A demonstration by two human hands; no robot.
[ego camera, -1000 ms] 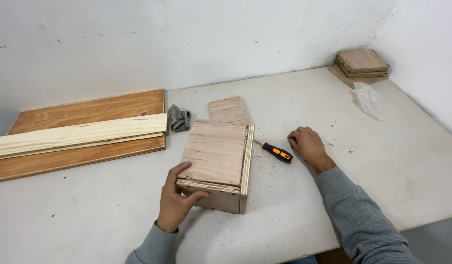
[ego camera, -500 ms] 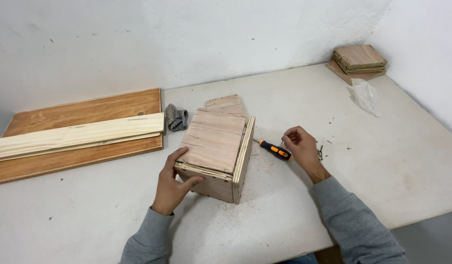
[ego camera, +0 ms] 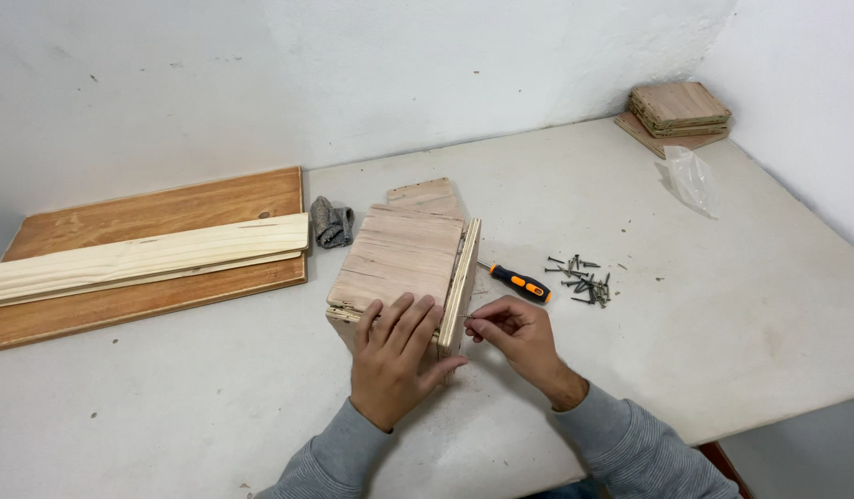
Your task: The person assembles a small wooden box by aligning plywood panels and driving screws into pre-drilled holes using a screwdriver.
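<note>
On the pale worktop (ego camera: 214, 416), seen from the head camera, a small box of bare plywood panels (ego camera: 399, 263) sits near the middle; the left hand (ego camera: 394, 356) lies flat across its near top edge, fingers spread and thumb hooked round the front corner, pressing it down; the right hand (ego camera: 519, 337) is pinched closed on a thin dark screw (ego camera: 467, 319), its tip against the upright side panel (ego camera: 460, 286). An orange-and-black screwdriver (ego camera: 519, 283) lies just beyond that hand, and a scatter of loose dark screws (ego camera: 582, 279) lies near it. The screw looks liable to tip or drop, since only fingertips steady it; the side panel could shift if the left hand's pressure eases. The box is closed on top, so its inside is hidden; a clear plastic bag (ego camera: 691, 177) near the stacked wooden squares (ego camera: 678, 109) looks empty, though I cannot be sure.
</note>
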